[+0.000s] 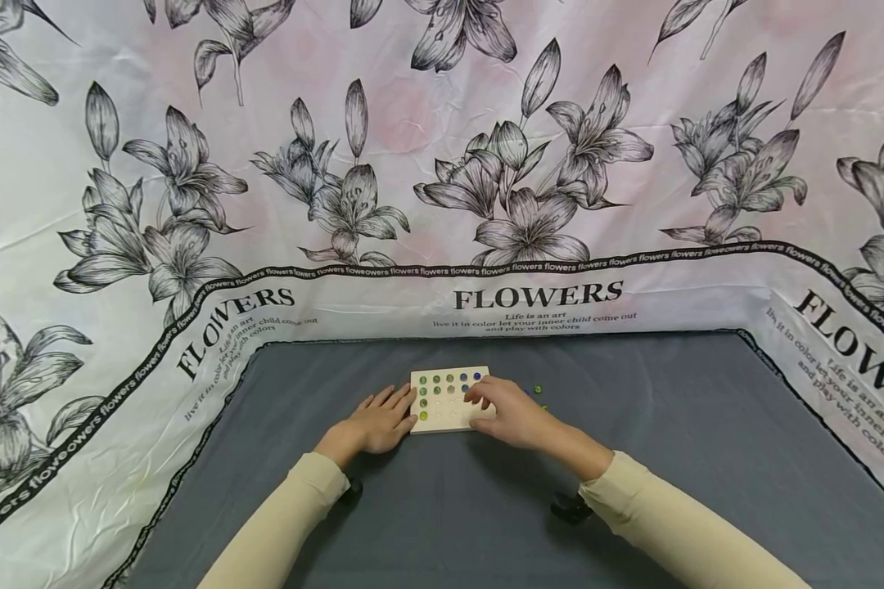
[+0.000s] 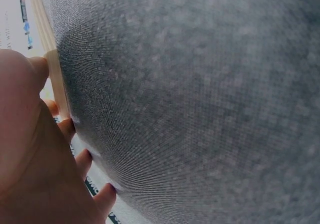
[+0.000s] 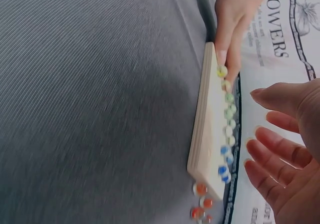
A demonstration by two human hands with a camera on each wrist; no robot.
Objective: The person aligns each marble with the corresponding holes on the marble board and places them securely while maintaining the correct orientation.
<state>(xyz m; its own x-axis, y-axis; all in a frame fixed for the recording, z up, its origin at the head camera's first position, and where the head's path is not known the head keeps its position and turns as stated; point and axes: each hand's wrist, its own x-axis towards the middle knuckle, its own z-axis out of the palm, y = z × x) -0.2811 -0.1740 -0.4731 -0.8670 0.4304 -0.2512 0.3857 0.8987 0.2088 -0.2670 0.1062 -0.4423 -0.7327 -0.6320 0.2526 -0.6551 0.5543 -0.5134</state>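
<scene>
The wooden board (image 1: 449, 421) lay on the grey cloth of the table (image 1: 442, 523), close to the far edge and around the middle from side to side. Its long way ran from left to right, much like that far edge. Small marbles (image 1: 450, 379) sat in the row along the board's far edge and down its left edge. More spots showed bare toward the near edge, though the hand hid some on the right.

The left hand (image 1: 378, 424) lay with its fingers out long, touching the board's left edge and not curled round anything. The right hand (image 1: 511, 413) was above the board's right end, with thumb and fingers bent a bit but apart, and nothing showed between them.

What seemed to matter most was where the loose marbles (image 1: 538, 389) lay: on the cloth, just off the board's right edge. From the right hand they were to the right and a little toward the table's far edge. That hand was much nearer them; the left one was across the board.
</scene>
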